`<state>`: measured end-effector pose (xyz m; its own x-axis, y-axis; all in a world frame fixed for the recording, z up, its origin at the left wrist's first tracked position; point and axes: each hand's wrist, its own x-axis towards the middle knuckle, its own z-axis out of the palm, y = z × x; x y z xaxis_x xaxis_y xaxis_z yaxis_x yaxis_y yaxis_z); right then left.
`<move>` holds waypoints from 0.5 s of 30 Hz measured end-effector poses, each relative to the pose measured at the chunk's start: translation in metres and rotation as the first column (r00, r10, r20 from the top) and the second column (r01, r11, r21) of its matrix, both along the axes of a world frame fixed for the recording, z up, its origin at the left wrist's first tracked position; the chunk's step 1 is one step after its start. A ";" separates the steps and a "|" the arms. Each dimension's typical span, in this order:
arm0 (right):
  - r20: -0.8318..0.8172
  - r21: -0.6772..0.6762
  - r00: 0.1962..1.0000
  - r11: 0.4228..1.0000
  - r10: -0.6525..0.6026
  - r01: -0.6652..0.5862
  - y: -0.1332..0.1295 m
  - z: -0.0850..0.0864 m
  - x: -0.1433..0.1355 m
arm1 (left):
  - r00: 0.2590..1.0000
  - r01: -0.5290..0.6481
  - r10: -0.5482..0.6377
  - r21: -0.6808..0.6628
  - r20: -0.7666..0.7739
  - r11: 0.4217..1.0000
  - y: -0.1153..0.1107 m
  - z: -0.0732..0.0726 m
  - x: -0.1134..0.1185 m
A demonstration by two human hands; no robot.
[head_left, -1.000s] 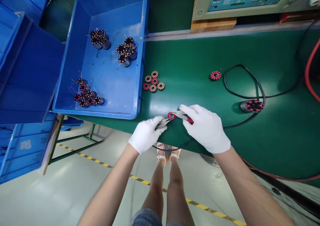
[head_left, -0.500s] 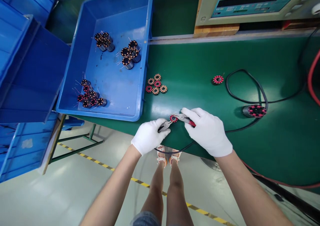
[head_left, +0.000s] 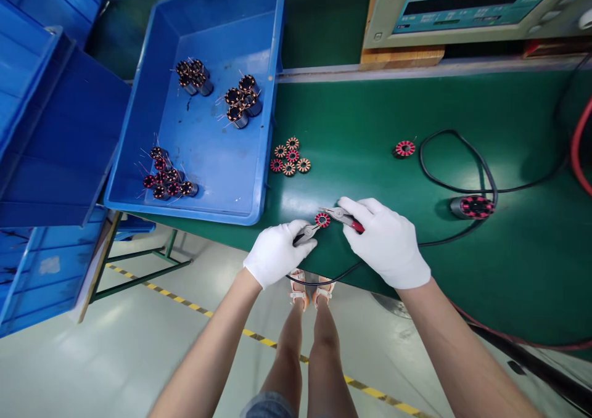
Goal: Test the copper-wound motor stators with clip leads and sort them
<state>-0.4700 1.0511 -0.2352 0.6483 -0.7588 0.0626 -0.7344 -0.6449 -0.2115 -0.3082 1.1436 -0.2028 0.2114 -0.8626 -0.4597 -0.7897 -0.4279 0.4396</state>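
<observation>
My left hand (head_left: 279, 253), in a white glove, grips a pair of pliers (head_left: 305, 233) whose tips touch the lower left of a small red-and-black coil ring (head_left: 322, 220). In my right hand (head_left: 387, 240), also gloved in white, are red-handled pliers (head_left: 343, 215); their jaws reach over the top of the same ring. Whether the right jaws touch it is too small to tell. Several small coil rings (head_left: 292, 156) in red and tan lie grouped on the green table (head_left: 351, 122), up and left of my hands.
A blue tray (head_left: 213, 159) holding several wound cores (head_left: 238, 116) stands at the left. On the right lie a red-topped core (head_left: 404, 149), a larger core (head_left: 472, 207) and a looped black cable (head_left: 456, 131). An instrument with a screen (head_left: 444, 36) stands at the back.
The tips of the right pliers have moved slightly left and up, from the ring's right side to over its top. My left hand has hardly moved.
</observation>
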 end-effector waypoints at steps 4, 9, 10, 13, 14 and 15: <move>-0.007 0.002 1.000 1.000 0.012 -0.012 0.000 0.001 0.001 | 1.000 0.001 0.000 -0.030 0.004 1.000 0.000 -0.001 0.000; -0.010 -0.001 1.000 1.000 0.014 -0.015 0.000 0.000 0.000 | 1.000 0.020 -0.020 -0.018 0.002 1.000 0.000 -0.001 0.000; -0.006 -0.004 1.000 1.000 0.017 -0.017 -0.001 0.000 0.000 | 1.000 0.018 -0.018 -0.017 0.004 1.000 -0.001 0.000 -0.001; -0.005 0.009 1.000 1.000 0.018 -0.018 0.000 0.001 0.000 | 1.000 0.016 -0.016 -0.013 0.012 1.000 -0.001 0.000 -0.001; -0.006 0.019 1.000 1.000 0.015 -0.015 0.000 0.002 0.000 | 1.000 0.018 -0.018 -0.008 0.015 1.000 -0.001 0.000 -0.001; -0.007 0.031 1.000 0.999 0.013 -0.012 0.000 0.002 0.001 | 1.000 0.022 -0.022 -0.002 0.018 1.000 -0.001 0.000 0.000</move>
<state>-0.4694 1.0512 -0.2329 0.6581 -0.7521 0.0348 -0.7278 -0.6473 -0.2264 -0.3085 1.1423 -0.2027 0.2003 -0.8680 -0.4544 -0.8069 -0.4092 0.4260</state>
